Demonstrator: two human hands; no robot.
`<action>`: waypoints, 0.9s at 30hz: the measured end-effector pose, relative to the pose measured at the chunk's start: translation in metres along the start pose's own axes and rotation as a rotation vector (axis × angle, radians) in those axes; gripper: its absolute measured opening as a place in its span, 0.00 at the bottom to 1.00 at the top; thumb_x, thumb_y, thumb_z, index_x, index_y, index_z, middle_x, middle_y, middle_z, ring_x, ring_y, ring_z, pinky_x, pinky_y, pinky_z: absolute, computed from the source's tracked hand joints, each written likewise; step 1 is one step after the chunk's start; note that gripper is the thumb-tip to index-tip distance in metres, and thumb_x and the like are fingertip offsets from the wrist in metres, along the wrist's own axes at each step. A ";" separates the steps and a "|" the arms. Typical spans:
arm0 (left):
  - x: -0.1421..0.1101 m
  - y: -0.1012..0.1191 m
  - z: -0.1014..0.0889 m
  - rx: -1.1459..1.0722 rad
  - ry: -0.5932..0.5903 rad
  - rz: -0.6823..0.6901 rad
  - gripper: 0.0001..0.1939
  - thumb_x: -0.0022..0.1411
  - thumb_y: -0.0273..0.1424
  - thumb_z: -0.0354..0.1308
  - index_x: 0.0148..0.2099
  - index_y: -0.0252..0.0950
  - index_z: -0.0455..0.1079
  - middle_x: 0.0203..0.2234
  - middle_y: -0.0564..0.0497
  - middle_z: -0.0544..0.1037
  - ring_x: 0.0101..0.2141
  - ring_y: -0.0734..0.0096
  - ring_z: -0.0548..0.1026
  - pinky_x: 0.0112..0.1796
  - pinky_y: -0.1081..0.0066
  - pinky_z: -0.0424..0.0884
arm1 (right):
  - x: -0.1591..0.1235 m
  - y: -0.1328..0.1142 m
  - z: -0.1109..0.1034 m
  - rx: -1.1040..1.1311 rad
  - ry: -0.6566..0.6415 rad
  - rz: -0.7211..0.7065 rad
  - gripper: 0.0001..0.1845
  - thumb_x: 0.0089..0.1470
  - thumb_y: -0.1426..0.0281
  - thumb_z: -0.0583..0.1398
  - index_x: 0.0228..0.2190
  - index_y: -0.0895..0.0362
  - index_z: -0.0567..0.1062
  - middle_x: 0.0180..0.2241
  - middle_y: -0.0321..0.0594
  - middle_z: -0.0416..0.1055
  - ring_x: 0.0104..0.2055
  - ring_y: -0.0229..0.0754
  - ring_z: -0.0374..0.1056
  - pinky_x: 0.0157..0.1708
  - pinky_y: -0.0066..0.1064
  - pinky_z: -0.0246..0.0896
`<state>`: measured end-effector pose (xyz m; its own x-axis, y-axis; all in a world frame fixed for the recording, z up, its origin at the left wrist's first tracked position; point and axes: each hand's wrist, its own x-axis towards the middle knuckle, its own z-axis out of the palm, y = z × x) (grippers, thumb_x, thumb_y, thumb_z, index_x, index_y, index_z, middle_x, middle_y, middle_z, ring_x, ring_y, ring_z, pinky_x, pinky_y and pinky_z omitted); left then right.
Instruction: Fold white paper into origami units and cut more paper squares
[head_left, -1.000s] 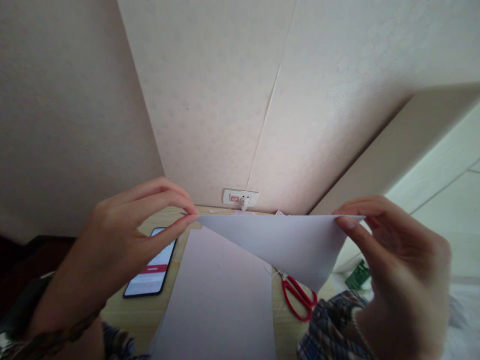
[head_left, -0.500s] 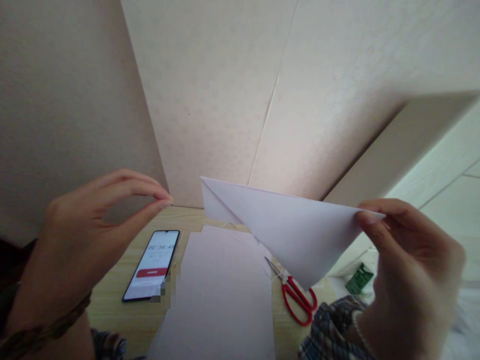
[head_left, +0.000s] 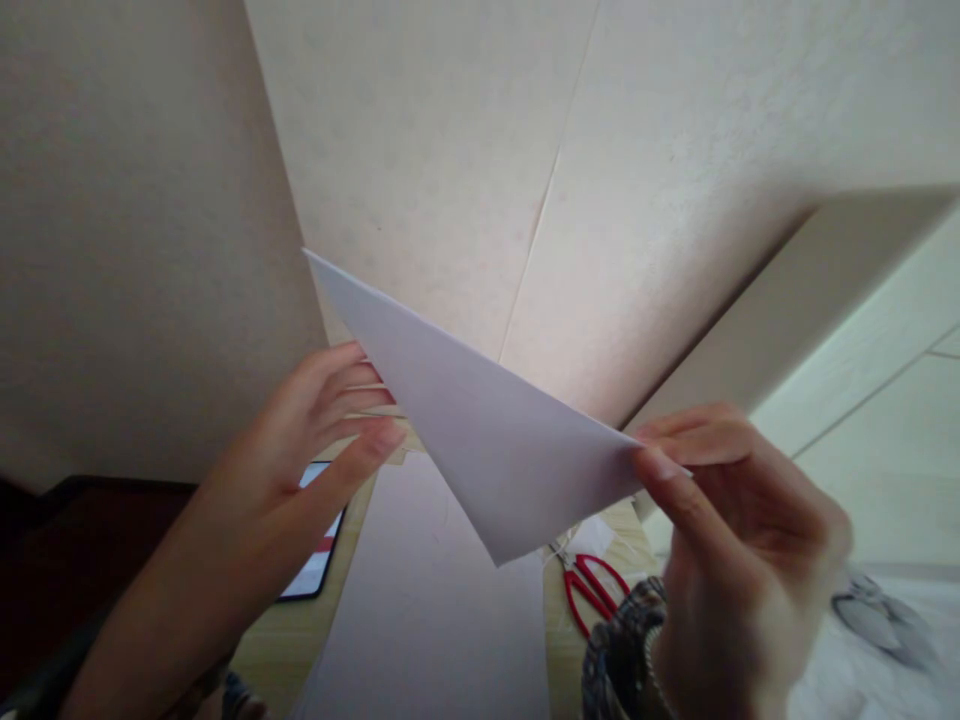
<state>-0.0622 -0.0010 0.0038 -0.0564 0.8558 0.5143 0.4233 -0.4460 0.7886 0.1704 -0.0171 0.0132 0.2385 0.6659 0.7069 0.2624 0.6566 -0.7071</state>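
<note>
A folded sheet of white paper (head_left: 480,430), shaped like a triangle, is held up in the air in front of me. My right hand (head_left: 742,530) pinches its right corner between thumb and fingers. At the lower left edge is my left hand (head_left: 322,430), its thumb apart from its spread fingers. Those fingertips pass behind the paper, so whether they touch it is hidden. Below the folded sheet, a stack of white paper (head_left: 442,620) lies on the wooden table (head_left: 277,650).
Red-handled scissors (head_left: 592,590) lie to the right of the stack, blades partly hidden. A phone (head_left: 319,570) is on the table at left, mostly covered by my left hand. Behind the table rises a pale wall (head_left: 420,150).
The folded paper has swung left and tilted, its left tip higher, and a plain face shows now. My left hand has opened from a pinch and moved right to the paper; my right hand shifted left.
</note>
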 end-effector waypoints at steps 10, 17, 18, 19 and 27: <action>-0.002 0.004 -0.003 -0.338 0.115 -0.096 0.12 0.59 0.25 0.65 0.45 0.44 0.76 0.35 0.57 0.83 0.35 0.69 0.82 0.35 0.77 0.80 | 0.016 0.008 -0.014 -0.081 -0.829 0.061 0.17 0.61 0.52 0.61 0.44 0.49 0.79 0.51 0.41 0.75 0.55 0.46 0.71 0.55 0.38 0.66; -0.002 0.002 -0.003 -0.311 -0.143 -0.223 0.06 0.56 0.31 0.65 0.39 0.42 0.76 0.24 0.56 0.83 0.22 0.68 0.80 0.19 0.77 0.74 | 0.013 0.036 0.006 0.122 -0.833 0.254 0.28 0.64 0.49 0.55 0.59 0.48 0.68 0.59 0.48 0.72 0.60 0.47 0.69 0.61 0.49 0.63; -0.002 0.002 -0.003 -0.295 -0.171 -0.227 0.05 0.56 0.32 0.65 0.37 0.42 0.75 0.23 0.56 0.82 0.21 0.68 0.79 0.19 0.77 0.74 | 0.012 0.039 0.011 0.167 -0.862 0.267 0.29 0.64 0.49 0.54 0.60 0.49 0.67 0.59 0.48 0.72 0.60 0.46 0.69 0.61 0.48 0.64; -0.002 0.003 -0.003 -0.280 -0.199 -0.225 0.05 0.56 0.33 0.64 0.37 0.41 0.76 0.23 0.56 0.82 0.22 0.68 0.80 0.20 0.76 0.74 | 0.010 0.041 0.016 0.206 -0.884 0.280 0.30 0.64 0.48 0.54 0.60 0.49 0.66 0.59 0.48 0.72 0.61 0.46 0.69 0.60 0.47 0.64; 0.000 0.007 0.003 -0.298 -0.281 -0.209 0.12 0.59 0.30 0.61 0.45 0.45 0.79 0.30 0.53 0.86 0.27 0.64 0.82 0.24 0.74 0.77 | 0.003 0.041 0.030 0.466 -0.914 0.386 0.26 0.62 0.50 0.57 0.57 0.45 0.70 0.55 0.40 0.76 0.57 0.45 0.72 0.59 0.45 0.67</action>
<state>-0.0569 -0.0034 0.0087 0.1515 0.9550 0.2549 0.1477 -0.2769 0.9495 0.1538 0.0220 -0.0140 -0.6056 0.7401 0.2924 -0.1061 0.2890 -0.9514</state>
